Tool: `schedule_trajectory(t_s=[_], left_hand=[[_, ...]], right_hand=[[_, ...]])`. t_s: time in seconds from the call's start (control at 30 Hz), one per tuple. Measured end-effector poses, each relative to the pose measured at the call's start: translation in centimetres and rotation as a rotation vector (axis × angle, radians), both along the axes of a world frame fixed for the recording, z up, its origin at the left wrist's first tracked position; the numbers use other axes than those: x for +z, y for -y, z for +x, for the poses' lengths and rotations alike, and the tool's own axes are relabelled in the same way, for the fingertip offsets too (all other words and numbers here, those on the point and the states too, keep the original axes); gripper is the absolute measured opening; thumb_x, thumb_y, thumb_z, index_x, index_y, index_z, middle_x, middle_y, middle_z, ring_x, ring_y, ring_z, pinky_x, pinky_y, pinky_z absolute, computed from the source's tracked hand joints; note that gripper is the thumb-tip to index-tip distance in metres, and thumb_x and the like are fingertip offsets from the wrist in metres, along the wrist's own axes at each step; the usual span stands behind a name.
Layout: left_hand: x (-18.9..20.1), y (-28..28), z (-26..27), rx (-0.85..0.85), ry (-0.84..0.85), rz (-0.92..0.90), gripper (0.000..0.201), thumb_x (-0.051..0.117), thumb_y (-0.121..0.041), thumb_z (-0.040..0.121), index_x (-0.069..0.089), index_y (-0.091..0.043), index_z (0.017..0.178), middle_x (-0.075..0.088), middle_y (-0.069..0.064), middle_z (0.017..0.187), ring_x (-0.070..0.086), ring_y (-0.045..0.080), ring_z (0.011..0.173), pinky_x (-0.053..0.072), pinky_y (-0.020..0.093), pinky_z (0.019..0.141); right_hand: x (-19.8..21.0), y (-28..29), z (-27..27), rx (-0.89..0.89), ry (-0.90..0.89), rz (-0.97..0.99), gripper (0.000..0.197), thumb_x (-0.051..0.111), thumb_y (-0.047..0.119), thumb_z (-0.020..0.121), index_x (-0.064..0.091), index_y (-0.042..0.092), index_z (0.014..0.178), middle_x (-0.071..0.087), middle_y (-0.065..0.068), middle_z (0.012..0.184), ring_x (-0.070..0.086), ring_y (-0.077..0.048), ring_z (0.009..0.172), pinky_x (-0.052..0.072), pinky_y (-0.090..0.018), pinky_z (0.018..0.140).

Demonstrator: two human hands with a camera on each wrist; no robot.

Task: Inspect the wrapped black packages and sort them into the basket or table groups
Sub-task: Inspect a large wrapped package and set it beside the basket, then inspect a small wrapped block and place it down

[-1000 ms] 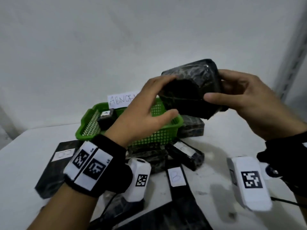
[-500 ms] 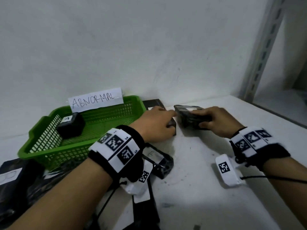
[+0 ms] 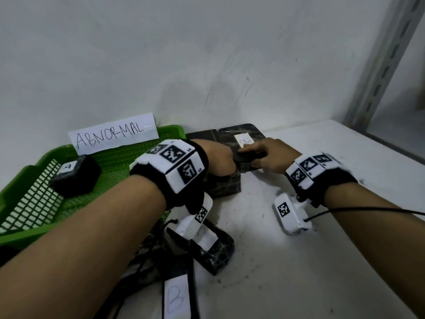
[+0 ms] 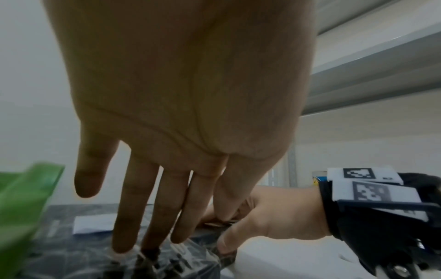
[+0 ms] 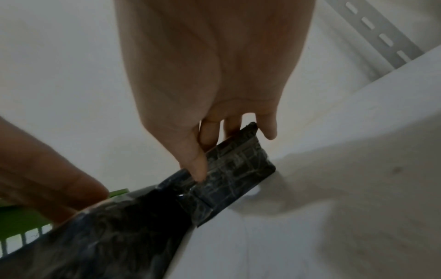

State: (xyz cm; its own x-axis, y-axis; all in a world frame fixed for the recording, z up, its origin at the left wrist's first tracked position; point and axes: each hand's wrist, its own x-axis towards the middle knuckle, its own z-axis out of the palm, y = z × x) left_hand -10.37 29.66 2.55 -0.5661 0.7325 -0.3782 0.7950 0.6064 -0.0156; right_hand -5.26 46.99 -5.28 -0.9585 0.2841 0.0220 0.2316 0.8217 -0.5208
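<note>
The white tabletop [image 3: 322,261] is in front of me. The green basket [image 3: 27,176] stands on it at 10 o'clock, with a paper sign [image 3: 115,135] reading "ABNORMAL" on its far rim and one small package [image 3: 76,178] inside. At 12 o'clock, just beside the basket's right end, some flat packages [image 3: 243,132] lie near the wall.

The wrapped black package [image 3: 250,162] that I handle is there too, low over this group. I cannot tell if it rests fully on them.

My right hand [image 3: 269,157] pinches its right end, thumb [image 5: 194,166] on the near face and the other fingers behind. My left hand [image 3: 218,160] has straight fingers [image 4: 124,226], and only their tips touch the wrap at the left end.

I judge the package to be light, because a pinch at one end is enough to carry it. The body seems stiff, like a box, but the glossy film is wrinkled and probably slippery. It may slide over the box, so I think the better hold is across the two short ends or on the hard corners, not on the loose film. A seam [image 5: 200,203] in the wrap shows near the middle, and pulling there could tear it.
</note>
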Motion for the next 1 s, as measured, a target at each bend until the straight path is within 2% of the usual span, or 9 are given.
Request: schedule_trajectory(t_s=[0.1,0.23,0.4,0.53,0.7,0.8,0.87,0.93,1.0], left_hand=[[-0.2,-0.2,-0.4,0.003,-0.011,0.027,0.036,0.038,-0.027,0.104,0.06,-0.009,0.126,0.06,0.01,0.131,0.056,0.026,0.119,0.041,0.03,0.095],[-0.3,0.2,-0.1,-0.006,0.047,0.104,0.031,0.041,-0.028,0.103,0.063,-0.009,0.113,0.063,0.006,0.116,0.057,0.023,0.104,0.044,0.029,0.092],[1.2,3.8,0.9,0.049,0.116,0.454,0.029,0.049,-0.03,0.1,0.071,-0.015,0.112,0.071,0.006,0.109,0.065,0.024,0.103,0.051,0.039,0.096],[2.1,9.0,2.1,0.104,0.125,0.71,0.021,0.058,-0.026,0.097,0.072,-0.024,0.112,0.073,-0.006,0.108,0.067,0.011,0.102,0.052,0.032,0.096],[1.9,16.6,3.9,0.155,0.104,0.824,0.016,0.066,-0.027,0.094,0.072,-0.024,0.109,0.071,-0.012,0.098,0.064,-0.001,0.091,0.05,0.018,0.084],[1.0,20.8,4.7,0.232,0.131,0.825,0.015,0.067,-0.031,0.094,0.072,-0.025,0.106,0.071,-0.014,0.093,0.063,-0.005,0.084,0.048,0.012,0.074],[-0.1,22.8,5.1,0.268,0.171,0.827,0.016,0.067,-0.033,0.093,0.072,-0.024,0.105,0.073,-0.01,0.094,0.067,0.003,0.087,0.05,0.02,0.08],[-1.6,23.5,5.8,0.279,0.217,0.815,0.015,0.065,-0.034,0.094,0.072,-0.024,0.104,0.074,-0.007,0.095,0.067,0.009,0.087,0.052,0.028,0.085],[-2.9,23.0,6.7,0.276,0.248,0.806,0.016,0.063,-0.032,0.096,0.072,-0.022,0.104,0.074,-0.006,0.095,0.065,0.008,0.081,0.051,0.027,0.081]], right_hand=[[0.0,-0.7,-0.3,0.014,0.023,-0.002,0.057,0.069,0.002,0.083,0.067,0.034,0.131,0.065,0.005,0.133,0.058,-0.014,0.122,0.041,-0.021,0.097],[0.4,-0.6,0.1,0.035,0.071,0.074,0.065,0.074,0.013,0.081,0.059,0.043,0.136,0.062,0.007,0.138,0.058,-0.017,0.124,0.045,-0.032,0.106],[6.1,2.0,2.0,0.135,0.013,0.173,0.063,0.072,0.022,0.088,0.05,0.029,0.146,0.059,0.001,0.142,0.055,-0.021,0.126,0.041,-0.032,0.097],[9.9,6.0,3.9,0.189,-0.002,0.189,0.034,0.069,0.03,0.091,0.065,0.028,0.125,0.068,0.006,0.122,0.061,-0.014,0.116,0.041,-0.027,0.087],[10.6,14.0,5.6,0.294,0.011,0.213,0.017,0.071,0.04,0.09,0.072,0.032,0.104,0.072,0.01,0.099,0.064,-0.004,0.09,0.046,-0.024,0.074],[8.4,18.3,6.2,0.282,0.102,0.402,0.03,0.069,0.056,0.085,0.067,0.032,0.103,0.07,0.008,0.099,0.063,-0.015,0.093,0.051,-0.033,0.082],[6.2,20.0,6.4,0.245,0.232,0.501,0.045,0.067,0.062,0.084,0.062,0.027,0.112,0.068,0.0,0.111,0.063,-0.023,0.1,0.053,-0.039,0.088],[4.2,20.4,6.9,0.167,0.353,0.48,0.063,0.069,0.063,0.083,0.056,0.022,0.128,0.064,-0.005,0.128,0.062,-0.028,0.113,0.052,-0.041,0.095],[3.0,20.1,7.6,0.081,0.408,0.418,0.075,0.073,0.063,0.08,0.053,0.017,0.136,0.062,-0.008,0.135,0.06,-0.029,0.118,0.051,-0.042,0.1]])
